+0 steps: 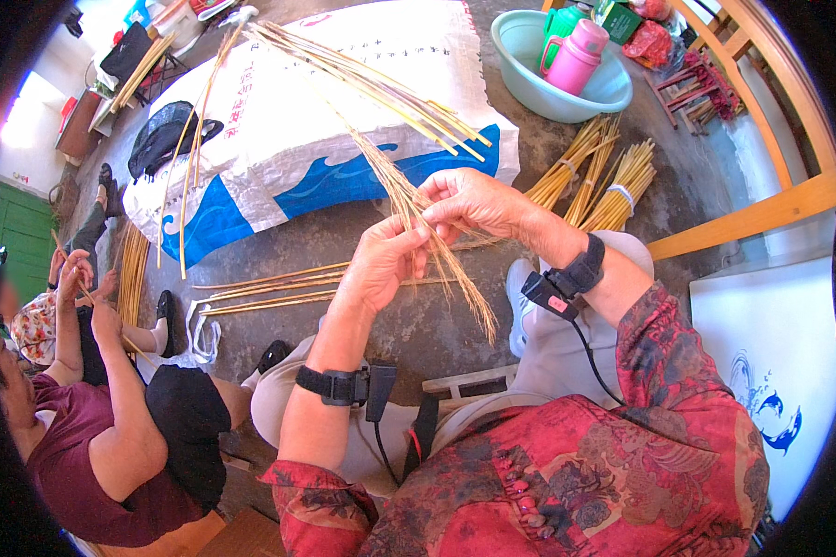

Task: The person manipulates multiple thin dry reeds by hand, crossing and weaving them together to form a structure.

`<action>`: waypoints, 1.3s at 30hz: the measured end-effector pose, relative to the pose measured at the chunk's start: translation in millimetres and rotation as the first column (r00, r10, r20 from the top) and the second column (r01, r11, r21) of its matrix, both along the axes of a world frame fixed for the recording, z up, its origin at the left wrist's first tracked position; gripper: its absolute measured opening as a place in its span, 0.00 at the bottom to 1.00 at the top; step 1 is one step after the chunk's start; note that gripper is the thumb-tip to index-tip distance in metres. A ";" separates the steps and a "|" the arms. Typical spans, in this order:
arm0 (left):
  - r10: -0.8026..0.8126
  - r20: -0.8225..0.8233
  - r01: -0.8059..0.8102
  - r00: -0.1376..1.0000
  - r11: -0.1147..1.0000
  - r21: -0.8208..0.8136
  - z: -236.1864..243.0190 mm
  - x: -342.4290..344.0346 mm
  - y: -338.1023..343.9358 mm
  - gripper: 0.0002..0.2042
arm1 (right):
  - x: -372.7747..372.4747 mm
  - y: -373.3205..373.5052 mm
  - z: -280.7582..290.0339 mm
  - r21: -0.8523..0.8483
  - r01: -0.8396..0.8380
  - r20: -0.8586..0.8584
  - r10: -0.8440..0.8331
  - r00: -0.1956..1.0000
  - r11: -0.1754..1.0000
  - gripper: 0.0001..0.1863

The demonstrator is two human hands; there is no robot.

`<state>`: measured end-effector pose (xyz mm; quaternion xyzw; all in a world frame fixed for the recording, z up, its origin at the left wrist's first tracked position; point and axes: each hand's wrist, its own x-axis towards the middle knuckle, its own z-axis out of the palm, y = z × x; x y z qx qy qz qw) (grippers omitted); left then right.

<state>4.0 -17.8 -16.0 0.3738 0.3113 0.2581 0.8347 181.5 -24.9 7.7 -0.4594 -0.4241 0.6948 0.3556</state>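
A thin bunch of dry straw stalks (467,295) with feathery ends runs slantwise between my hands, its brushy tips hanging toward my lap. My left hand (381,265) is closed around the bunch from the near left side. From the right, my right hand (481,202) pinches the same stalks a little higher, thumb and fingertips almost touching the left thumb. The exact grip of the fingertips is partly hidden by the straw. Just beyond, longer peeled stalks (381,82) lie across a white woven sack (362,37) with a blue wave print.
Tied stalk bundles (622,186) lie right of the sack, near a pale basin (520,79) holding a pink thermos (578,58). Loose stalks (279,290) rest on the floor. A wooden frame (752,218) stands right. At left, a person in maroon (111,446) handles a stalk.
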 end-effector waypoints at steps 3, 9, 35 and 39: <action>0.007 0.015 -0.007 1.000 1.000 -0.005 2.5 -0.5 -1.7 0.04 | 0.5 -1.3 3.6 -0.026 0.005 -0.051 -0.007 0.999 1.000 0.11; 0.014 -0.005 -0.014 1.000 1.000 -0.028 2.5 -2.6 -2.1 0.04 | 4.4 -1.7 -1.1 0.008 -0.058 -0.041 0.059 0.997 0.998 0.11; 0.013 -0.014 -0.013 1.000 1.000 0.018 -2.4 4.7 -3.3 0.03 | 9.9 -16.0 -2.5 -0.048 -0.060 -0.002 0.060 0.998 0.997 0.15; 0.024 -0.023 -0.024 0.999 0.999 0.030 -5.9 3.6 -2.0 0.04 | 7.2 -17.1 -1.6 -0.031 -0.050 0.045 0.052 0.998 0.998 0.15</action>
